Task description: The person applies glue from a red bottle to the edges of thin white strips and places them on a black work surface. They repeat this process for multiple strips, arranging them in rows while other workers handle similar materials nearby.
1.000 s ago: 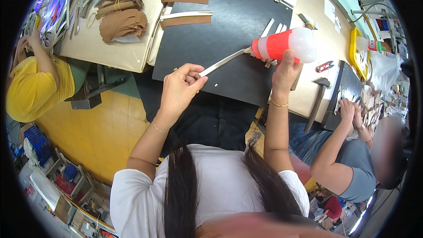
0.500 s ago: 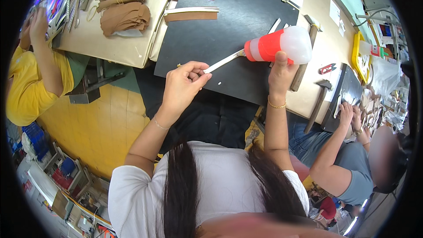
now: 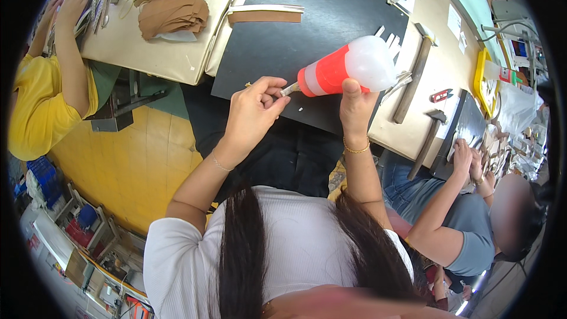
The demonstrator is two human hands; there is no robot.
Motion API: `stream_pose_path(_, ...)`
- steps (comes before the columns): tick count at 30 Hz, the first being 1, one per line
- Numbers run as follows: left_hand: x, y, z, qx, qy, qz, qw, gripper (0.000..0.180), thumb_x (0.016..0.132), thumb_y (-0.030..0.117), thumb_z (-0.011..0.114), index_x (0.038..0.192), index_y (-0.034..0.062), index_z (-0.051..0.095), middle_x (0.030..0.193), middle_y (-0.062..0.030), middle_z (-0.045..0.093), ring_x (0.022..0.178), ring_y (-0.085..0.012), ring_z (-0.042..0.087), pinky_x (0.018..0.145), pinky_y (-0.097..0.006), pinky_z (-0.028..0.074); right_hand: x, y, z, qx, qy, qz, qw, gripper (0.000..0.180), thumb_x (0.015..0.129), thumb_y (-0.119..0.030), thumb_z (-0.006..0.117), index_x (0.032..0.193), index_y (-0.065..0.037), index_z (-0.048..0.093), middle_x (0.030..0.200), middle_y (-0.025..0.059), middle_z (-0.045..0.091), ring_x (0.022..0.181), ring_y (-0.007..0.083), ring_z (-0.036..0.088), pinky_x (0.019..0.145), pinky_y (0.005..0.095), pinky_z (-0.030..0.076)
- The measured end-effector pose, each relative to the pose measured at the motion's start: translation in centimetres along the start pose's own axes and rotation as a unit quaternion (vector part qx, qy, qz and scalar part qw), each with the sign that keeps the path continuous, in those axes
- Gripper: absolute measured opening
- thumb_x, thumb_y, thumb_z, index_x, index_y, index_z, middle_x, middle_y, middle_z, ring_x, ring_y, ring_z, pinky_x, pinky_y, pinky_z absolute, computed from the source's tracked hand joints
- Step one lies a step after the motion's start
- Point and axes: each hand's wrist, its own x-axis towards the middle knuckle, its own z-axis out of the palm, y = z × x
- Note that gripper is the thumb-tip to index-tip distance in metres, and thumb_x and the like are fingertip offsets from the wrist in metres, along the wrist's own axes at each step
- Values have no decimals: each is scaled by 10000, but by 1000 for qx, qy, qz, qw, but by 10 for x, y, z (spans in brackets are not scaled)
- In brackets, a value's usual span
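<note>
My left hand pinches one end of a narrow white strip over the near edge of a black work mat. Most of the strip is out of sight behind a squeeze bottle, translucent white with a red band. The fingers of my right hand are wrapped round that bottle, which lies tilted with its nozzle close to my left fingertips. Whether the nozzle touches the strip, I cannot tell. Two brown pieces with white strips along their upper edges, one a brown piece, rest farther back on the mat.
Stacked brown pieces lie at the far left. To the right are a hammer, a second hammer, a red cutter and a yellow tray. Several white strips line the mat's far edge. Co-workers sit on both sides.
The bottle in my right hand has moved left along the strip, and its nozzle is now close to my left fingers. My left hand keeps its pinch, shifted slightly right.
</note>
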Motion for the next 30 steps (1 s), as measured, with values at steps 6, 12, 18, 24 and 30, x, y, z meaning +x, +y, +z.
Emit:
stream_pose_path(6,0,-1,2,4,9,14,1000,270,786,-3,718,1042,-39,639,771,-27,654,572,-29,525,537,-191,446,-7,3,9,41,-13,24,999,618,793,-396,766,1185,14,522,1089,61,593,998,141,574,859,295,474)
stream_pose_path(12,-1,-5,-1,-5,-6,4,1000,246,798,7,722,1028,-46,653,763,-12,639,572,-19,517,526,-178,424,11,-6,-9,168,98,123,973,727,841,-633,567,1290,-76,439,1161,41,570,1044,158,596,878,331,527)
stream_pose_path(18,3,-5,-3,-65,-9,-31,997,225,801,9,729,1013,-34,666,765,-12,619,548,-17,494,456,-155,378,37,-34,-60,114,255,6,960,775,784,-712,562,1264,-112,466,1140,55,593,1043,215,616,848,396,562)
stream_pose_path(24,17,22,-13,-100,5,-84,991,219,792,-18,724,1000,-45,660,765,-25,624,522,-11,480,420,-151,358,32,-35,-81,126,295,-14,947,734,821,-681,549,1280,-116,453,1176,46,567,1085,201,583,895,389,530)
stream_pose_path(30,78,69,-25,-54,60,88,993,223,793,52,736,982,-46,670,710,-20,623,493,-25,465,419,-166,334,25,-27,-86,151,294,15,944,735,839,-675,528,1312,-123,421,1196,47,559,1107,201,573,922,371,516)
